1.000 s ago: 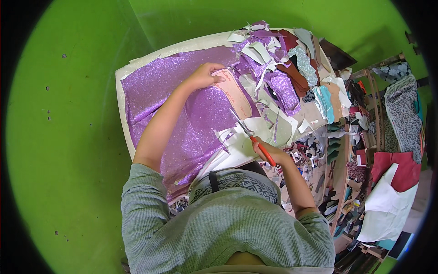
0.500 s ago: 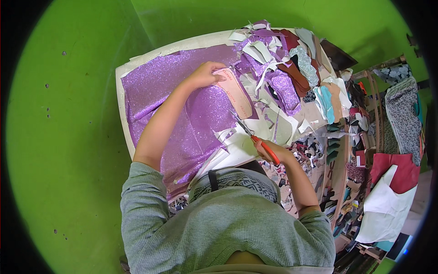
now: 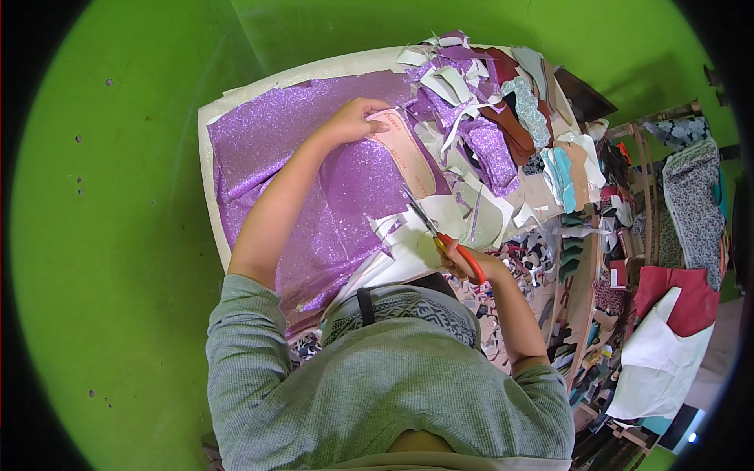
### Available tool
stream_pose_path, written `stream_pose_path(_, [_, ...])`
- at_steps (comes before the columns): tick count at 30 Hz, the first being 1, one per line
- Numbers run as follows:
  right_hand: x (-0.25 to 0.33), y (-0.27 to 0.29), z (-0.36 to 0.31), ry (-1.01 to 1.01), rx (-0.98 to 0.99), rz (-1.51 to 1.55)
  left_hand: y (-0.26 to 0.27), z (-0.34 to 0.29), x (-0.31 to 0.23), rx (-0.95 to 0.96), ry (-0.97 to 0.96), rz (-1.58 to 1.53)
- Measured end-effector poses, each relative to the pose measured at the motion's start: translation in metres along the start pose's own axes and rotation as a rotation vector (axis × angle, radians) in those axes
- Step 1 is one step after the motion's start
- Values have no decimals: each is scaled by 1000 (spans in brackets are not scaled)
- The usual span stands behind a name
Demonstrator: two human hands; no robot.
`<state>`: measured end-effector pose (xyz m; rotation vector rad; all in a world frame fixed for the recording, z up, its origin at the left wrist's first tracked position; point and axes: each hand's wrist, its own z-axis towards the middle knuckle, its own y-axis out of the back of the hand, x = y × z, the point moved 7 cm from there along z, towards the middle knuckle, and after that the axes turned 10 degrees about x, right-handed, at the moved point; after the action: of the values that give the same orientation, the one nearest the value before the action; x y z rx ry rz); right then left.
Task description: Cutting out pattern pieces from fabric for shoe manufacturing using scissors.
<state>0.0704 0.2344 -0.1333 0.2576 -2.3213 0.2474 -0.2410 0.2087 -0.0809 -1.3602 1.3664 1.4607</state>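
A wide sheet of purple glitter material (image 3: pixel 294 177) covers the left part of the table. Near its right edge lies a curved beige template (image 3: pixel 408 159) with red marks. My left hand (image 3: pixel 357 123) pinches the template's upper left end together with the sheet, thumb on top. In my right hand (image 3: pixel 462 259) are scissors (image 3: pixel 449 242) with red-orange handles, fingers wrapped round them. Their blades point up and left, the tips at the purple material just below the template's lower end.
Purple and white offcuts (image 3: pixel 452 86) pile up at the table's far right, beside stacked brown pieces (image 3: pixel 509 133) and turquoise pieces (image 3: pixel 559 177). Cluttered shelving (image 3: pixel 601 290) with draped fabric stands to the right. A green wall (image 3: pixel 110 235) rises on the left.
The template's lower end and the purple edge beside it have shifted slightly upward. The scissors' blades have moved a little with them. My left hand has edged slightly up.
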Motion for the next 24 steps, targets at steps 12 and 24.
stream_pose_path(12, [-7,0,3,-32,19,-10,-1,0,-1,12,-23,14])
stream_pose_path(24, [14,3,-10,17,-119,12,0,-1,-1,4,-3,62])
